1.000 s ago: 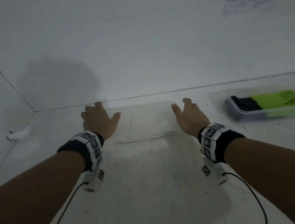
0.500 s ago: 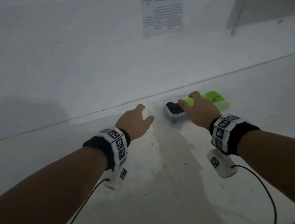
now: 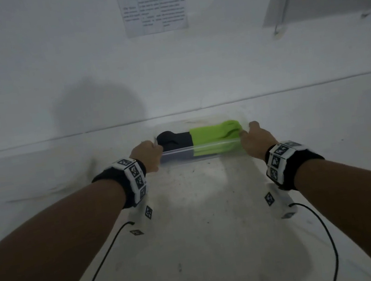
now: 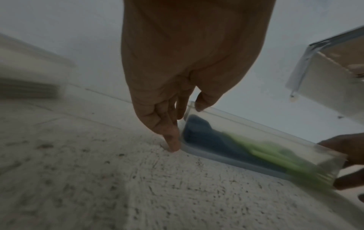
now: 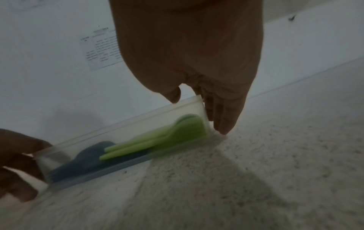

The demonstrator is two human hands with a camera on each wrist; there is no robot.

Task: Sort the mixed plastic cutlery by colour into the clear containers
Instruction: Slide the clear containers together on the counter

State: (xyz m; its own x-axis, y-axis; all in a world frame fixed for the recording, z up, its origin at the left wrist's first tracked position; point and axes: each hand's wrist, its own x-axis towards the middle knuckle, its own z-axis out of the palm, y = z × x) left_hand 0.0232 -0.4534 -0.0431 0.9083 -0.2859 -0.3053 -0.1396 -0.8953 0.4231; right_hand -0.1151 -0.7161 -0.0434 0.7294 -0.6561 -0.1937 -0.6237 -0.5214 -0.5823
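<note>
Nearest to the camera, only the speckled white table (image 3: 206, 244) and the marker bands (image 3: 134, 178) on both wrists.

Further on, the left hand (image 3: 147, 154) at the left end of the clear container (image 3: 182, 156): thumb hooked over the rim, fingers (image 4: 171, 137) pressed down the outside of the end wall, so pinching this wall. Same grasp by the right hand (image 3: 255, 141) at the right end, thumb inside the rim, fingers (image 5: 224, 118) outside, tips down at the table. Cannot tell if the base sits on the table or is already a little above it.

Inside the container, mixed and not yet sorted: dark cutlery (image 3: 173, 139) at the left end, green cutlery (image 3: 216, 131) at the right end, the green handles lying partly over the dark pieces.

To the left, a second clear container (image 4: 29, 74), too blurred to read its content. Behind all, the wall with a printed sheet (image 3: 153, 6).

Probably the moment of bringing the container closer. Risks from here: thin, smooth walls held only by fingertips, so possible to slip from one hand; with one end lower, likely to slide the light cutlery together or tip it out; with too hard a squeeze, possible to bend the walls.
</note>
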